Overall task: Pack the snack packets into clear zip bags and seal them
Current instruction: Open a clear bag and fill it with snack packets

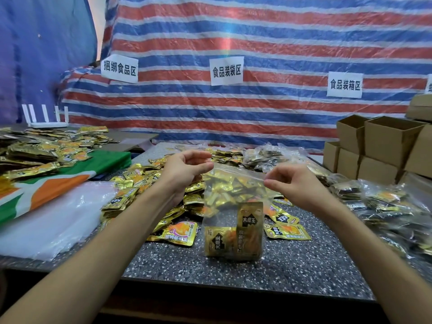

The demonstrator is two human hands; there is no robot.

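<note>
Head view, single frame. Far left of my left fingers, a white flat router with upright antennas (46,118) sits behind a heap of gold foil packets on a green, orange and white striped cloth (58,181). Nearer, a stack of flat clear plastic sheets or bags (53,220) lies well left of that hand. Under and around the left wrist spreads the loose pile of small gold foil snack packets (140,185) on the dark speckled stone tabletop (233,277). Left hand (187,170): fingers curled, thumb tip meeting the top left corner of the clear zip-top plastic bag (231,197); I read this as a pinch, though the contact is small. The bag hangs upright between the two hands, mouth edge stretched from one set of fingertips to the other, its base at the tabletop. At its bottom, below the fingers, sit two gold packets with black labels (249,228), one upright and one shorter beside it. Right hand (297,183): thumb and forefinger pinch the top right corner of the bag, other fingers curled. Right of the right fingers lie filled clear bags of packets (385,202); beyond them, stacked open brown cardboard boxes (378,146). Behind everything hangs a red, white and blue striped tarpaulin (257,38) bearing white paper signs (226,71).
</note>
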